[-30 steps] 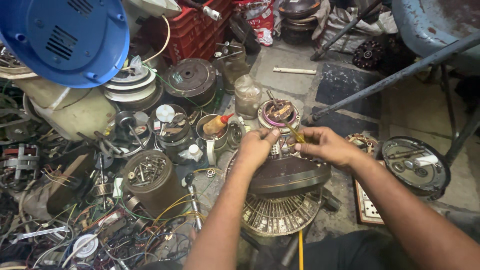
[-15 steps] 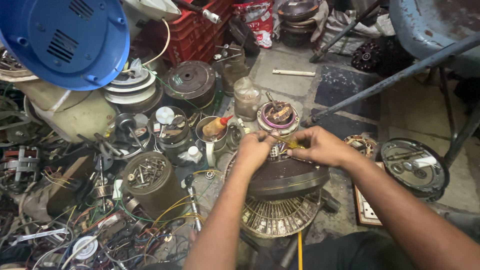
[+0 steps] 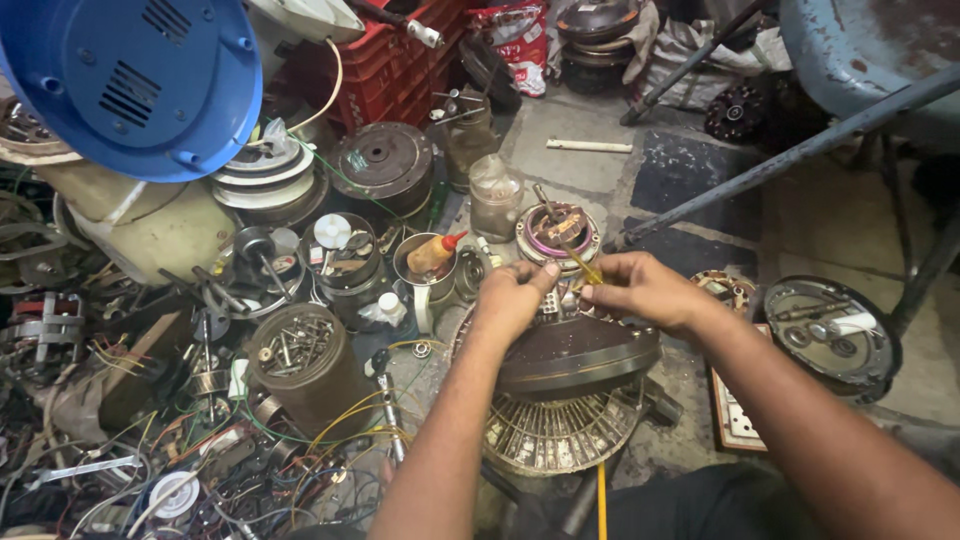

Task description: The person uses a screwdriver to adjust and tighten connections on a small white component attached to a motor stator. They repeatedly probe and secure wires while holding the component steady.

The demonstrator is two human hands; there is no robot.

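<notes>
Dark round metal fan motor housing (image 3: 570, 355) sits dead centre on a ribbed metal rotor (image 3: 555, 435), both hands at its 12 o'clock edge: left hand (image 3: 512, 298) fingers curled on the rim, right hand (image 3: 645, 290) pinching a yellow-handled screwdriver (image 3: 578, 262). Crowding it are a tin of screws (image 3: 297, 350) at 9 o'clock, an orange-capped squeeze bottle (image 3: 436, 256) at 10, and a copper-wound coil (image 3: 557, 230) just past the knuckles.

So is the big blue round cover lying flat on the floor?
No, the blue cover is propped up tilted on the pile at the upper left.
</notes>
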